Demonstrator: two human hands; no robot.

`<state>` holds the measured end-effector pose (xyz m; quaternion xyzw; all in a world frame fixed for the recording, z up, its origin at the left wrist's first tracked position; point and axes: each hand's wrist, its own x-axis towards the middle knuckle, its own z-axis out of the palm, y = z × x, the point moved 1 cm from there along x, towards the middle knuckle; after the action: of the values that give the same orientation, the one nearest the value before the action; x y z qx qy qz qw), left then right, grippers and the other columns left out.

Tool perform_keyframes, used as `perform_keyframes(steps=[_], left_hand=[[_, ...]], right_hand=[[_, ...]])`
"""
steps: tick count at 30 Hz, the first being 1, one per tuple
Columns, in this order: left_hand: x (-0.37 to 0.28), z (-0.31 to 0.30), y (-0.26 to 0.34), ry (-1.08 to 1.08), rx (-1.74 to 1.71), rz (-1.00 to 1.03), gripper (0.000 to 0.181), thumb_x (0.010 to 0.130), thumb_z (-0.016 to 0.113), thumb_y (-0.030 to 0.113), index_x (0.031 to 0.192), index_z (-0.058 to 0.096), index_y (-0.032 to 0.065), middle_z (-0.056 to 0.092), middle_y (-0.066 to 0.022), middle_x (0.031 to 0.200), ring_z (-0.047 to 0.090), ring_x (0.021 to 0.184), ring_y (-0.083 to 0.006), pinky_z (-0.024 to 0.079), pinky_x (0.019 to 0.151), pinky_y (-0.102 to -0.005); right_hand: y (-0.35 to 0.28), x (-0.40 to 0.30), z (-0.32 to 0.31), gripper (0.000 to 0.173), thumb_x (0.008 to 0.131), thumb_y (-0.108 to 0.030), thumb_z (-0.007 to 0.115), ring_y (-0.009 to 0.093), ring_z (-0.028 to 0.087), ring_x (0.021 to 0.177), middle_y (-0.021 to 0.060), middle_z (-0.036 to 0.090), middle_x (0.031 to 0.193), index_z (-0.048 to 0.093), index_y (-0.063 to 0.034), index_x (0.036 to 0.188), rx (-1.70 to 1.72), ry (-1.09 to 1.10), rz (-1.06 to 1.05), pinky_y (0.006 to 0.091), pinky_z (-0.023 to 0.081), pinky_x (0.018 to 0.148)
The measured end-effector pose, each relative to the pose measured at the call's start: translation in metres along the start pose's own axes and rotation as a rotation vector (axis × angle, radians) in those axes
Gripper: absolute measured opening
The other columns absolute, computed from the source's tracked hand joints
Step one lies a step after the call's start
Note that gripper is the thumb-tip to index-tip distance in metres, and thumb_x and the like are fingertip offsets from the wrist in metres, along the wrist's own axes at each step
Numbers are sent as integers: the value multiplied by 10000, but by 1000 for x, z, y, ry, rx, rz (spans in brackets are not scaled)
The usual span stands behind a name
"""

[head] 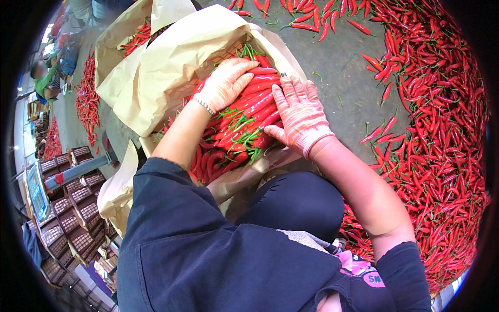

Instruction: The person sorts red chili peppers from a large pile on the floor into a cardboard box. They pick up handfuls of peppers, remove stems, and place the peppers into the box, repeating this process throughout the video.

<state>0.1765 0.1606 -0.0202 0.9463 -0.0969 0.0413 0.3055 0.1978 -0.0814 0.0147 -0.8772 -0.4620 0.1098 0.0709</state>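
Note:
Red chili peppers with green stems [249,105] fill a crate lined with cream paper [167,66] in front of me. My left hand [226,84], in a thin stained glove with a beaded bracelet at the wrist, lies flat over the far left part of the peppers. My right hand [298,111], in a similar glove, rests along their right edge, fingers pointing away and thumb over the stems. The two hands are apart, with a band of peppers lying between them. Orange mesh of the crate wall shows under the paper near its far side.
A large heap of red chilies [440,156] spreads over the floor at the right. Behind the crate stands another paper-lined container [113,46] with chilies. At the left are a scale [37,191], stacked plastic crates [74,206] and a person [48,78] farther off.

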Motion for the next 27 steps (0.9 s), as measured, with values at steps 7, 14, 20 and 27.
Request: perform_keyframes(steps=[7,14,20,27], left_hand=[[-25,27,19,102,52,-366,434,1008,492,289,1341,561,20,623,-239,1201,579,1130,-384,440,1016,-433],[-33,29,-14,-22,94,-301,513,1034,395,341,1370,516,-27,535,-227,1392,473,1326,-341,329,1148,-386],[-8,5,63,-172,2,-447,637,1019,412,459,1476,373,16,347,-318,1500,323,1418,-425,251,1191,-424],[-12,30,79,-8,402,-297,703,903,644,312,1450,377,-38,442,-282,1441,408,1355,-418,321,1152,-456]], right_hand=[[23,20,-3,1009,810,-700,560,328,194,1499,184,315,1570,311,-25,1517,74,17,-199,475,55,1230],[52,27,-12,874,792,-400,692,361,332,1430,214,393,1510,348,-9,1495,335,150,-381,439,219,1202],[98,-55,1,648,740,-84,605,394,519,1258,246,532,1347,484,26,1367,630,609,131,424,388,1106],[45,-86,46,727,779,-467,714,415,356,1409,145,414,1513,491,-250,1437,404,347,-92,590,225,1155]])
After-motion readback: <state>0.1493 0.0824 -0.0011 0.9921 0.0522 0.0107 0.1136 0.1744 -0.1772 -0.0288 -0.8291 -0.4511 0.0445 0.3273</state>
